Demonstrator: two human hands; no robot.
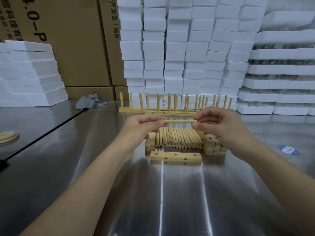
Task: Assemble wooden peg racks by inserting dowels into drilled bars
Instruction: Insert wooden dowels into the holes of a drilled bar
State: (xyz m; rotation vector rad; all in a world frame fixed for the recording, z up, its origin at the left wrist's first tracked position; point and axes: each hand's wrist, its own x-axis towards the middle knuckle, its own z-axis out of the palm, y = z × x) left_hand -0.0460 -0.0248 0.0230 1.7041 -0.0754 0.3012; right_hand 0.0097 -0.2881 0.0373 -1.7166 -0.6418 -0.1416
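A: Where is the dowel (179,121)?

B: Centre of the frame, held in the air. The left hand (143,125) pinches its left end between thumb and fingers, and the right hand (221,126) pinches its right end. Both hands are closed on that 1 dowel.

A: And the piece it goes into?

B: The drilled bar (175,156) lies flat on the bench (170,201), just below the hands in the frame, in front of the pile of dowels (179,137). 3 holes show on its top face and 2 on its front.

A: How do the 2 line up?

B: Parallel — both long axes run left to right across the frame. I'd judge the dowel must be tipped on end before it can go down into a top hole. The bar sits centred under both hands, so neither is clearly nearer.

A: Anything else?

B: Several racks (158,108) with upright pegs stand above the hands in the frame — and spare bars (214,145) are stacked right of the pile.
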